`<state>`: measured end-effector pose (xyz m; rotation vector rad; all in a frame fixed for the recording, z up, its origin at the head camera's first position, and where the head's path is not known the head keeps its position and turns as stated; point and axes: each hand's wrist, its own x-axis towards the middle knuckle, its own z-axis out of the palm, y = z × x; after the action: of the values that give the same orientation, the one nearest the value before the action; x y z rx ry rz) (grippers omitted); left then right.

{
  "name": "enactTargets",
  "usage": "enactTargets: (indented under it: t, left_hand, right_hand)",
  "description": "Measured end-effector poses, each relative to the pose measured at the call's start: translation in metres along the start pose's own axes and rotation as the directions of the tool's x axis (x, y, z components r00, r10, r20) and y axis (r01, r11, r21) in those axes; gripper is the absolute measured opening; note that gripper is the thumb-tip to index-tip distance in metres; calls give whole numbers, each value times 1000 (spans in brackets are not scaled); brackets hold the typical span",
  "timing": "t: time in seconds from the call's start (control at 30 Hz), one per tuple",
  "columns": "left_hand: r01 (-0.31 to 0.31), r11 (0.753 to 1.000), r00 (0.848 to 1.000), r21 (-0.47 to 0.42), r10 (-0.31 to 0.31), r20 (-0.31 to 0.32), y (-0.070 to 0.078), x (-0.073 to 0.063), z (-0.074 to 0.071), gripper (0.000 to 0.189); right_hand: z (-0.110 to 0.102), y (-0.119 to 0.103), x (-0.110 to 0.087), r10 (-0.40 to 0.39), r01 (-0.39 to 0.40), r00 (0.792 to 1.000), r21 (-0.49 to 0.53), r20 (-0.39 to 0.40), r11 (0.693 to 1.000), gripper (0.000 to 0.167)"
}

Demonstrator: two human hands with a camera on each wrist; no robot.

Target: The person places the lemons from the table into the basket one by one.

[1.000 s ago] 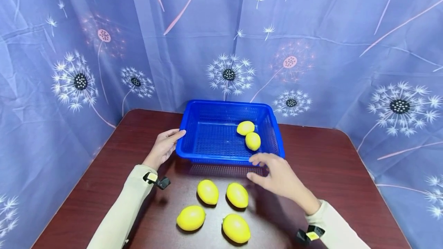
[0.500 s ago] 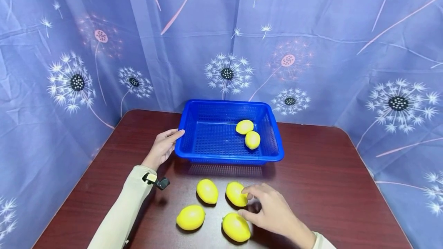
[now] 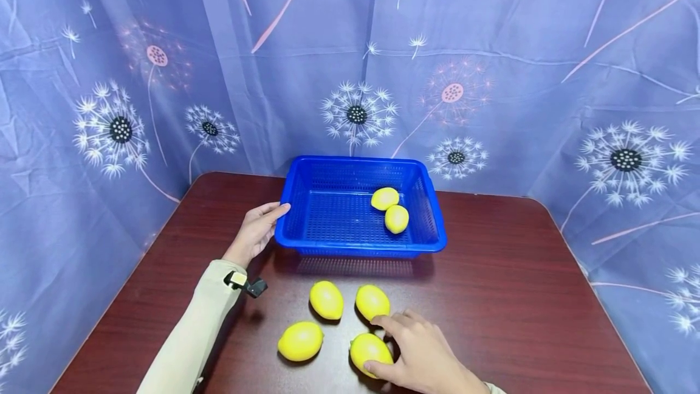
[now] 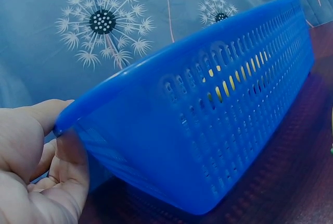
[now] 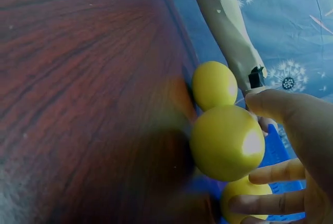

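Note:
A blue plastic basket [image 3: 361,249] with slotted walls holds two yellow lemons [image 3: 396,219] on its right side. My left hand [image 3: 254,233] pinches its left rim, thumb on top and fingers curled below, as the left wrist view shows. Several more lemons [image 3: 300,341] lie on the table in front of the basket. My right hand [image 3: 423,354] is at the near right lemon [image 3: 365,348], its thumb over the near side and its fingers spread past the far side. In the right wrist view this lemon [image 5: 226,143] sits between the parted thumb and fingers.
The dark red wooden table [image 3: 508,272] ends at a blue curtain [image 3: 306,78] with a dandelion print, which stands behind and at both sides. Another lemon [image 3: 372,303] lies just beyond my right fingertips. A black wrist mount [image 3: 254,287] sticks out from the left sleeve.
My right hand has come from the basket's front right rim back toward me, down to the near right lemon. The left hand stays on the basket rim.

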<state>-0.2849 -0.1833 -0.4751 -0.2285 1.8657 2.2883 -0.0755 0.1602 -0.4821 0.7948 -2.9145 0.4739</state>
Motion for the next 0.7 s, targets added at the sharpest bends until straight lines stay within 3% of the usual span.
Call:
enactTargets:
  t: [0.3, 0.47, 0.7]
  left_hand:
    - [-12, 1000, 1000, 7, 12, -3, -1, 0, 0, 50]
    - [-6, 1000, 1000, 18, 6, -9, -1, 1, 0, 52]
    - [-2, 1000, 1000, 11, 2, -7, -1, 0, -1, 53]
  right_hand:
    - [3, -6, -1, -32, 32, 998, -7, 50, 999, 62]
    - [4, -7, -2, -42, 35, 993, 59, 114, 998, 57]
    - [-4, -8, -2, -7, -28, 982, 184, 188, 982, 52]
